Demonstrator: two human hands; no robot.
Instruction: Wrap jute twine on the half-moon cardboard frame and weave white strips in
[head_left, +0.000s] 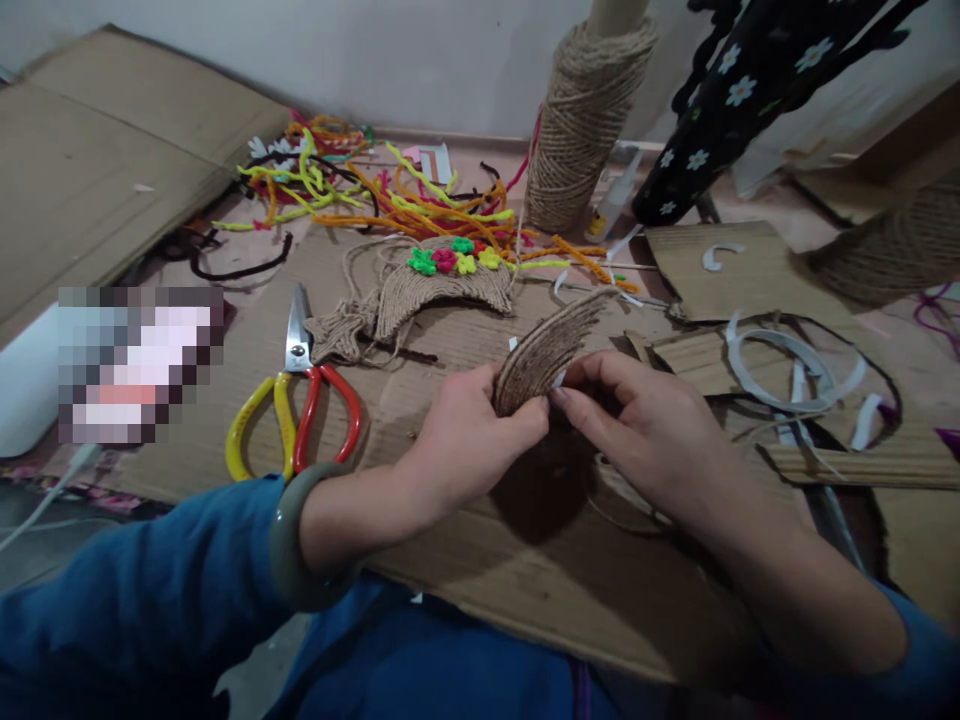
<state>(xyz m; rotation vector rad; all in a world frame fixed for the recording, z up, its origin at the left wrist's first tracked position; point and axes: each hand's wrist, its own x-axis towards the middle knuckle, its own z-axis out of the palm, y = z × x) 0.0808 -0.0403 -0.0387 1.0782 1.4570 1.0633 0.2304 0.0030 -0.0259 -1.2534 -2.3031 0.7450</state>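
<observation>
My left hand (480,420) is closed around the lower end of a curved piece wound in jute twine (551,345), held tilted above the cardboard. At that piece's near edge, my right hand (637,410) pinches a small white strip (559,379) between thumb and fingers. Another white tab (513,343) shows by the piece's far side. Behind my hands lies a twine-covered crescent (442,295) with small green, red and yellow flowers on it. Beside the crescent is a twine star (337,333). Scissors (298,390) with one yellow and one red handle lie left of my left hand.
Colourful fuzzy stems (390,200) are heaped at the back. A large twine spool (585,120) stands by a small bottle (613,200) and a black flowered object (720,110). White tape rings (787,370) and cardboard scraps (720,270) lie right; a phone (146,365) lies left.
</observation>
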